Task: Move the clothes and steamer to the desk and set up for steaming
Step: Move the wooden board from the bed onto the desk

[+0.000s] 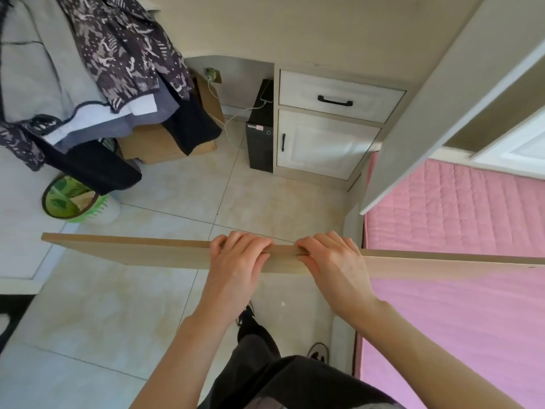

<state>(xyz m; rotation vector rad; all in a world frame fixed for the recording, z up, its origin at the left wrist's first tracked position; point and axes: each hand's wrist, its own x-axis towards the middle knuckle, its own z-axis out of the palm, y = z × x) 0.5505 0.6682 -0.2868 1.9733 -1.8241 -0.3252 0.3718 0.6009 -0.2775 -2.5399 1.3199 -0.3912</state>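
Left arm point(203, 332) and right arm point(413, 335) bare as far as visible. Loose dark grey trousers point(295, 382), creased. Black lace-up shoe point(249, 318) on one foot, pale shoe toe point(318, 351) with black marks on the other. Paler grey cloth point(374, 405) at bottom edge.

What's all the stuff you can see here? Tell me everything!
board: one, light wood, across the middle
clothes: a pile, patterned, grey, white, black, top left
cardboard box: one, brown, partly behind the clothes
computer tower: one, black, floor beside the cabinet
cabinet: one, whitish, top middle
cable: one, white, from wall towards tower
bed cover: one, pink, right
round thing: one, green-rimmed, left
left hand: one, grips the board's edge
right hand: one, grips the board beside it
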